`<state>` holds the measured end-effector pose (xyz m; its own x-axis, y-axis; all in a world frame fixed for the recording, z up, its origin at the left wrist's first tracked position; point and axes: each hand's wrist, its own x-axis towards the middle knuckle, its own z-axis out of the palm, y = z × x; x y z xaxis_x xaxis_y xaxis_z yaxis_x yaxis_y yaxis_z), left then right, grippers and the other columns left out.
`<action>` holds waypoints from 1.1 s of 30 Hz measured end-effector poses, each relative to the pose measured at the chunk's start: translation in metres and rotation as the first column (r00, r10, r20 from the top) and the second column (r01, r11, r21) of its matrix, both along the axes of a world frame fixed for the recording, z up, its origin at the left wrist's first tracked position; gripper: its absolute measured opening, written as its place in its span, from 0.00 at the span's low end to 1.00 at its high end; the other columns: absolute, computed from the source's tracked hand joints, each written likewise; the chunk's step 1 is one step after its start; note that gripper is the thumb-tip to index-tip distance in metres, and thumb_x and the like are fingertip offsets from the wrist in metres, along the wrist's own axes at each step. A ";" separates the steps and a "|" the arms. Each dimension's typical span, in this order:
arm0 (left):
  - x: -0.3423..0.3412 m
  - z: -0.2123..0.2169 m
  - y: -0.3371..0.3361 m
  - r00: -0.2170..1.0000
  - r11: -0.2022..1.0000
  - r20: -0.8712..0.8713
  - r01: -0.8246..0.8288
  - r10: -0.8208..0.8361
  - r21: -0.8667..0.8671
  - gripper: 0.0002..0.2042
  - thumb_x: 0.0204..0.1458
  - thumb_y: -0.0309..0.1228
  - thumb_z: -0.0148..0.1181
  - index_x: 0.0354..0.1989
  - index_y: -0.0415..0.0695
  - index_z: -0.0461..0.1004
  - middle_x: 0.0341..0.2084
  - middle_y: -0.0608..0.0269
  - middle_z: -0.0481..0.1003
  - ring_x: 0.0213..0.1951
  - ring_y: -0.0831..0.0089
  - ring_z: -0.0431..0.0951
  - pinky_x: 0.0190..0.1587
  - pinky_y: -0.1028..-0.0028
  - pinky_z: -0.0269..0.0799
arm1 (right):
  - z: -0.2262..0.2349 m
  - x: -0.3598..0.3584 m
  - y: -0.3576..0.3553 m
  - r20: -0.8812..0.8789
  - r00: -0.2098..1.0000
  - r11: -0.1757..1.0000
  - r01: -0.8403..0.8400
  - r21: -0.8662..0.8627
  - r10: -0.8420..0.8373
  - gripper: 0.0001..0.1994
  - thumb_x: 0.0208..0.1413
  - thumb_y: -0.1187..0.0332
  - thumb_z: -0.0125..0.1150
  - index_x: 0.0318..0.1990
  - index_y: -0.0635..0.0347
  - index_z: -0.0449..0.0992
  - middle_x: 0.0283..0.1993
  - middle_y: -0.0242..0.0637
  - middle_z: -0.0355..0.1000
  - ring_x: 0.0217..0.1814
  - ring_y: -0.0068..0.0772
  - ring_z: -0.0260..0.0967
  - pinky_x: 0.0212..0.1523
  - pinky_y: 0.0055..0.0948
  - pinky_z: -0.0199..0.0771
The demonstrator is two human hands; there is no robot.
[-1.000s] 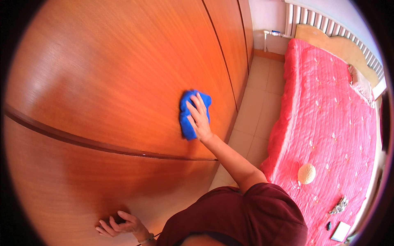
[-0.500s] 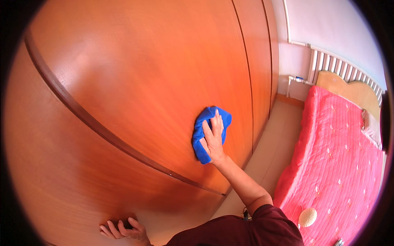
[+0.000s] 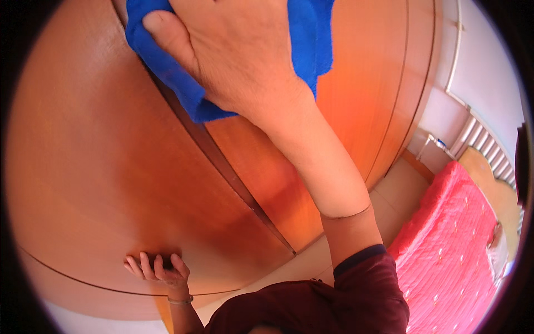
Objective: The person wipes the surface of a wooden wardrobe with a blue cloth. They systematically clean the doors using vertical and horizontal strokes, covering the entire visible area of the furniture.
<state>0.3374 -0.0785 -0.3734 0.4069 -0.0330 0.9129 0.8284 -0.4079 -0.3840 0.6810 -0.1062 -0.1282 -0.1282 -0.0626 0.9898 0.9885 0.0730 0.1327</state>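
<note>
My right hand [image 3: 239, 58] reaches high up the orange-brown wooden panel surface [image 3: 94, 167]. Under its palm is a blue cloth [image 3: 312, 42], pressed to the wood across a dark strip [image 3: 239, 186] between two panels. The thumb lies along the cloth; the other fingertips run out of view at the top. Low on the left, my left hand [image 3: 162, 268] rests against the wood with its fingers apart and nothing in them. A thin bracelet [image 3: 181, 300] circles that wrist.
To the right stands a bed with a pink quilted cover [image 3: 445, 261] and a pale wooden headboard [image 3: 486, 172]. Behind it are a white radiator [image 3: 481, 136] and a pipe [image 3: 457, 61] on the wall. Tiled floor [image 3: 397, 183] runs between bed and panels.
My right hand and the cloth have moved up and to the left, onto the dark strip, and look much larger. My left hand remains on the lower panel. The view has shifted.
</note>
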 end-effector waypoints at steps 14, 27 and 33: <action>-0.002 -0.003 0.000 1.000 0.999 -0.014 -0.016 0.015 -0.041 0.14 0.61 0.37 0.51 0.51 0.45 0.61 0.62 0.51 0.58 0.67 0.40 0.52 0.65 0.33 0.46 | -0.196 -0.016 0.003 -0.156 0.979 0.982 -0.150 -0.119 0.131 0.23 0.59 0.58 0.49 0.56 0.65 0.71 0.67 0.56 0.58 0.71 0.71 0.48 0.67 0.66 0.41; -0.017 -0.006 0.008 0.983 0.982 0.030 0.184 -0.184 -0.029 0.14 0.60 0.44 0.51 0.43 0.47 0.65 0.58 0.54 0.64 0.66 0.43 0.55 0.67 0.36 0.44 | -0.293 -0.091 -0.025 -0.755 0.437 0.789 -0.590 0.171 0.490 0.18 0.65 0.65 0.48 0.58 0.65 0.68 0.68 0.48 0.61 0.77 0.53 0.42 0.73 0.51 0.36; -0.027 -0.011 0.007 0.951 0.949 0.024 0.308 -0.307 -0.070 0.17 0.57 0.39 0.50 0.52 0.47 0.62 0.61 0.53 0.62 0.67 0.41 0.51 0.67 0.35 0.41 | -0.279 -0.119 -0.031 -0.784 0.307 0.656 -0.736 0.163 0.540 0.24 0.65 0.64 0.49 0.65 0.64 0.62 0.72 0.46 0.54 0.76 0.43 0.43 0.72 0.44 0.41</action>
<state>0.3100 -0.0720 -0.3841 0.3756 -0.0887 0.9225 0.6629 -0.6699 -0.3343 0.5623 -0.1374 -0.4067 0.6030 0.4112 0.6836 0.3301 0.6515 -0.6831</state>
